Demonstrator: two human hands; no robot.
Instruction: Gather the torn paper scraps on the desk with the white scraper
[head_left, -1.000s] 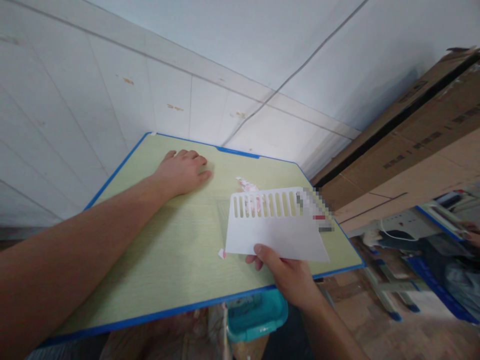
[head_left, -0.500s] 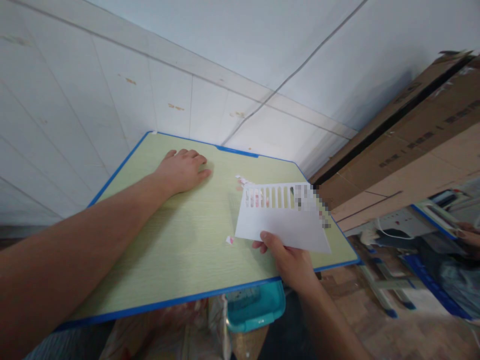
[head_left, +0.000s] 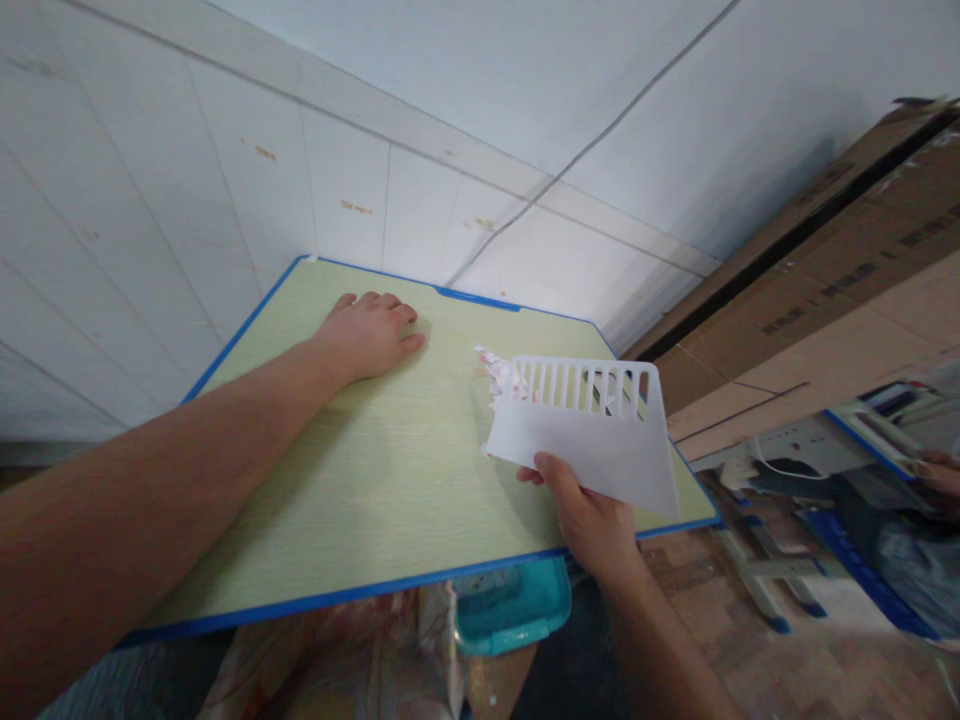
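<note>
My right hand (head_left: pixel 589 510) grips the lower edge of a white slotted plate (head_left: pixel 585 445), thumb on top and fingers beneath. A row of long slots runs along its far side. The plate sits tilted over the right part of the pale green tabletop (head_left: pixel 375 470). Small white and pink paper scraps (head_left: pixel 495 372) lie in a heap at its left edge, and more show through the left slots. On the tabletop's left side my left hand (head_left: pixel 367 335) rests palm down, fingers loosely spread, holding nothing. Something dark lies behind the right slots, too hidden to name.
A turquoise bin (head_left: pixel 514 610) stands below the table's front edge. Large cardboard boxes (head_left: pixel 810 270) lean at the right beside the wall. Farther right, another person's hand (head_left: pixel 937 470) shows by a second desk. A grey cable (head_left: pixel 555 180) runs down the wall.
My right hand has shifted slightly right with the white slotted plate, uncovering more of the scrap heap. The plate's angle has changed a little. My left hand stays in place on the tabletop.
</note>
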